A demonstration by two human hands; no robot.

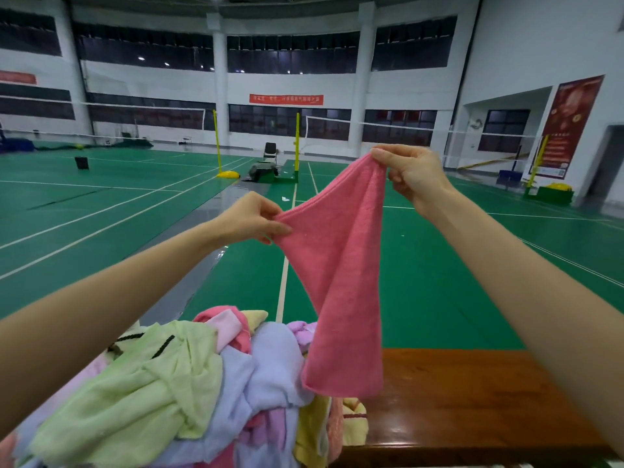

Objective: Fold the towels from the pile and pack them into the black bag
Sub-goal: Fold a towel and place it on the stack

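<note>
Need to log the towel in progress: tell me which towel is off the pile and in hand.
The dark pink towel, pinched by left hand and right hand; others lie heaped.

Green court floor [422, 265], yellow net posts [217, 143], wooden table [472, 400].

Indoor sports hall – green courts [101, 204], badminton nets [371, 125], yellow posts [217, 143].

Head view. Left hand [251, 219] and right hand [410, 173] each pinch a top corner of a pink towel [337, 282], the right grip higher; the towel hangs, bunched, above a pile of towels [189, 390] on a brown bench [472, 396]. Far: green court floor [101, 204], yellow net posts [217, 143].
</note>
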